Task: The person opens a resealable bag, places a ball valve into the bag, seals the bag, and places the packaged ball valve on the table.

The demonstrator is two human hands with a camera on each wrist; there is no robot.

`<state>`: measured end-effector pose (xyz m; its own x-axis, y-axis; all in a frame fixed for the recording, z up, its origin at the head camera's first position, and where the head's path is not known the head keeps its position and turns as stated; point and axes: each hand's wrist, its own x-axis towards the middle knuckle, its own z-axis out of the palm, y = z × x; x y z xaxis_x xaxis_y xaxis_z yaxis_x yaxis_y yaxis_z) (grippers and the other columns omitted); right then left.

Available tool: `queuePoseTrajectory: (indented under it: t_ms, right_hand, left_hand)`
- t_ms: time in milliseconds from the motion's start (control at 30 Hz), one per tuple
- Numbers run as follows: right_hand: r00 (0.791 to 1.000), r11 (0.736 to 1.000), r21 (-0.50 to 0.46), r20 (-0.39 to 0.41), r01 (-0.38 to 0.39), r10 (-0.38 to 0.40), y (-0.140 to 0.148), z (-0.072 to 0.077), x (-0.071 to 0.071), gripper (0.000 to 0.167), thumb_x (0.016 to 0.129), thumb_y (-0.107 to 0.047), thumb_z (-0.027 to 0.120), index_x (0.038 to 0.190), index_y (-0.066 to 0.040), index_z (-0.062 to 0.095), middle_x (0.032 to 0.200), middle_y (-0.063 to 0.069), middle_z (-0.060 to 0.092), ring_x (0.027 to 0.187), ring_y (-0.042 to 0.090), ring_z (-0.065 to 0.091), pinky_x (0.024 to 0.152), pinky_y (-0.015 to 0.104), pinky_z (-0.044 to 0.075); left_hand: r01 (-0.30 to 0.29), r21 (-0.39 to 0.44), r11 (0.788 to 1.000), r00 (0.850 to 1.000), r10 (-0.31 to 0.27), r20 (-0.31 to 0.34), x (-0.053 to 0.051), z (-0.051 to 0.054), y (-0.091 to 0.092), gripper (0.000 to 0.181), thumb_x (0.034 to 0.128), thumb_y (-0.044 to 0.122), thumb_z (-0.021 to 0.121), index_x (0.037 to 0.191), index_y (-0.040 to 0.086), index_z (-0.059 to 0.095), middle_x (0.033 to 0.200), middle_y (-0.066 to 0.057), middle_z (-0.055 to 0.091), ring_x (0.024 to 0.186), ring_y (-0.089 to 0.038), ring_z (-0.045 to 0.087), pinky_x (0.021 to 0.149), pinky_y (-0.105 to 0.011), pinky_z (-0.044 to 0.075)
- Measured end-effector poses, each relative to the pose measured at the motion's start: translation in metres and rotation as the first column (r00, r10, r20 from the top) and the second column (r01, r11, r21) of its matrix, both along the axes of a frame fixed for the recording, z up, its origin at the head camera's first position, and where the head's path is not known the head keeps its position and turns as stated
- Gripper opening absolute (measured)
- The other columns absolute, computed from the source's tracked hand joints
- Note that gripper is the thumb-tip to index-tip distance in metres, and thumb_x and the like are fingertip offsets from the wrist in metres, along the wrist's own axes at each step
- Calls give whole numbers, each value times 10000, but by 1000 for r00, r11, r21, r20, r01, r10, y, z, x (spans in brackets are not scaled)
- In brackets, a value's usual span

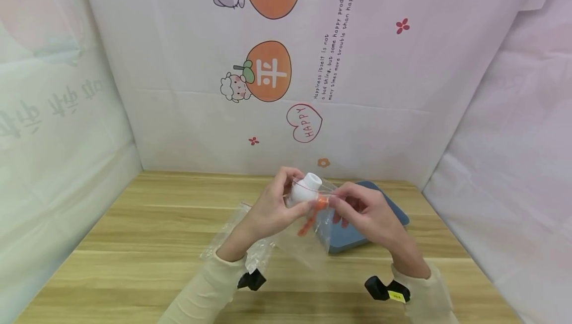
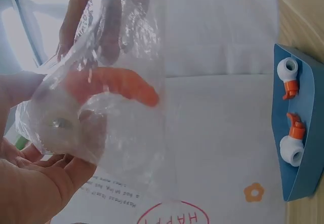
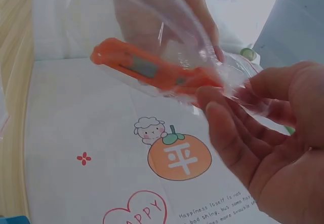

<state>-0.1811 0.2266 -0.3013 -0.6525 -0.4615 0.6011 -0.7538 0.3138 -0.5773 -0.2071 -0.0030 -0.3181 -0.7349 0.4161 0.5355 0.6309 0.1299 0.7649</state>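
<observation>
A white valve-like fitting (image 1: 304,191) with an orange handle (image 1: 307,226) sits in a clear plastic bag (image 1: 308,252), held above the table. The left hand (image 1: 272,207) grips the white body through the film. On the other side, the right hand (image 1: 368,215) pinches the bag's edge beside the orange part. In the left wrist view, the curved orange handle (image 2: 119,82) shows through the bag, and part of the white body is behind film. The right wrist view shows the handle's orange underside (image 3: 136,67) near the right fingertips.
A blue tray (image 1: 348,237) stands behind and below the right hand; the left wrist view shows two white fittings (image 2: 292,150) with orange handles in it. Another clear bag (image 1: 259,252) lies on the wooden table (image 1: 156,225) under the left forearm. Printed cloth (image 1: 201,130) hangs behind.
</observation>
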Motion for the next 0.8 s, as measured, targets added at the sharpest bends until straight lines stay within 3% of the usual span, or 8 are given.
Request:
queuePoseTrajectory:
  t_ms: [167,400,500,633,800]
  right_hand:
    - [999,997,-82,-47,6,-10,-5,-3,0,201,913,99,587,986,-79,645,747,24,658,584,118,628,540,259,542]
    - [998,992,-128,-57,4,-12,-7,-5,1,180,916,116,567,998,-32,631,772,47,671,638,111,649,579,258,558]
    - [999,989,-144,-45,15,-22,-7,-4,1,180,914,119,570,1027,-11,622,789,65,674,643,115,656,577,267,565]
    - [999,988,-154,-22,35,-39,-8,-3,3,185,915,113,576,1047,-9,617,816,71,672,657,113,668,589,284,578]
    - [996,985,-158,-44,73,-81,-7,-2,2,178,917,99,582,1056,-4,619,829,64,668,661,96,654,587,258,569]
  left_hand:
    - [9,19,1000,993,-12,120,-2,-2,2,462,894,186,714,1226,127,398,1153,-94,604,937,-190,630,730,-270,552]
    - [41,52,998,982,-49,181,-3,-2,3,493,901,192,710,1246,125,366,1161,-129,604,947,-199,639,734,-296,566]
    - [62,77,995,965,-80,251,-4,0,2,548,899,193,713,1293,128,338,1212,-136,600,1001,-197,648,779,-315,574]
    - [96,111,989,931,-129,342,-6,1,0,626,904,219,713,1365,154,294,1294,-128,591,1070,-196,650,851,-332,564]
    - [162,135,977,901,-202,383,-7,2,-3,591,974,299,615,1424,173,254,1330,-154,583,1063,-200,644,838,-343,561]
